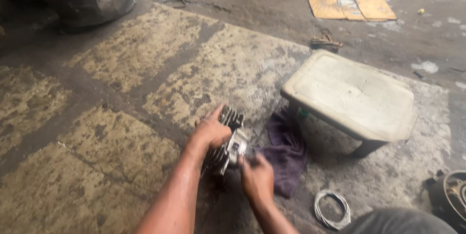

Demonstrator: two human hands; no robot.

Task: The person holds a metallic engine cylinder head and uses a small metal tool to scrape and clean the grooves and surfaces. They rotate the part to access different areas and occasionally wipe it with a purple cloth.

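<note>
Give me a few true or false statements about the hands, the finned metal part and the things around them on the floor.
1. The left hand rests on top of the finned metal part. True.
2. The right hand is lifting the stool. False: it is at the finned part's pale end face; the low stool stands untouched.
3. A purple cloth lies beside the part. True.
4. The white wire coil hangs on the stool. False: it lies on the floor.
</note>
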